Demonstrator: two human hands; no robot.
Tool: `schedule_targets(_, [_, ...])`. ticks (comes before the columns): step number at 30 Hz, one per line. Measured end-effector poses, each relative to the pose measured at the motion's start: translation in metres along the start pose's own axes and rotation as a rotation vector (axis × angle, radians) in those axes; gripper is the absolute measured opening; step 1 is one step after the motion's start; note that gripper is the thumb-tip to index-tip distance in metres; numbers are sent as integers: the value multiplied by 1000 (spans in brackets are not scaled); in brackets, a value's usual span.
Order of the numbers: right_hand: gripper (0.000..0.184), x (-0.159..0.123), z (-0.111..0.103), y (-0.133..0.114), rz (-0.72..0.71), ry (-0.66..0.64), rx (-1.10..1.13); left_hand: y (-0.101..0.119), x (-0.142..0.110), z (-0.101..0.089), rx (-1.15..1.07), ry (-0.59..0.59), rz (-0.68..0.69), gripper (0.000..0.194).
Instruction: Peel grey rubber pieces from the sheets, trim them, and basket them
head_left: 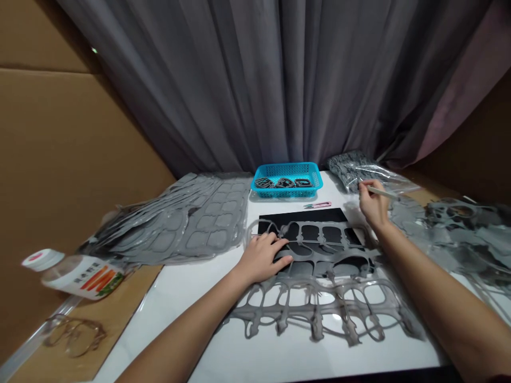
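My left hand lies spread on a grey translucent sheet with rows of cut-out openings, pressing its left side. Part of that sheet rests over a black mat, and its lower part hangs over the white table. My right hand is raised past the mat's right corner, closed round a slim, pale, pen-like tool. The tool's tip is too small to make out. Just beyond the mat lies a small pair of pink-handled thread snips, touched by neither hand.
A blue basket holding several small dark pieces stands at the back. Stacked grey sheets spread on the left, near a white-capped bottle and eyeglasses. Scrap sheets and a clear bag of dark pieces are on the right.
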State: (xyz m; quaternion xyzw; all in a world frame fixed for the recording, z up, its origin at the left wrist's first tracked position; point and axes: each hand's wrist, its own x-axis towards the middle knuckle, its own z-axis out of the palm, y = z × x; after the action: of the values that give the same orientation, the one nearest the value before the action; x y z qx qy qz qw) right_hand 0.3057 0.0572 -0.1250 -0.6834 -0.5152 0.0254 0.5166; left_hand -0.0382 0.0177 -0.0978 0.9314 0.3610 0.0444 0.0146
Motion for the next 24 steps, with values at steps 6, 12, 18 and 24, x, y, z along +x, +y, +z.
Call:
schedule_targets(6, [24, -14, 14, -19, -91, -402, 159, -9, -6, -5, 83, 84, -38, 37])
schedule_targets(12, [23, -54, 38, -57, -289, -894, 298, -13, -8, -4, 57, 83, 110, 31])
schedule_targets(18, [21, -70, 39, -68, -348, -1034, 365, -15, -5, 4, -46, -57, 308, 58])
schedule_targets(24, [20, -74, 41, -72, -357, -1019, 382, -15, -5, 4, -90, -71, 269, 59])
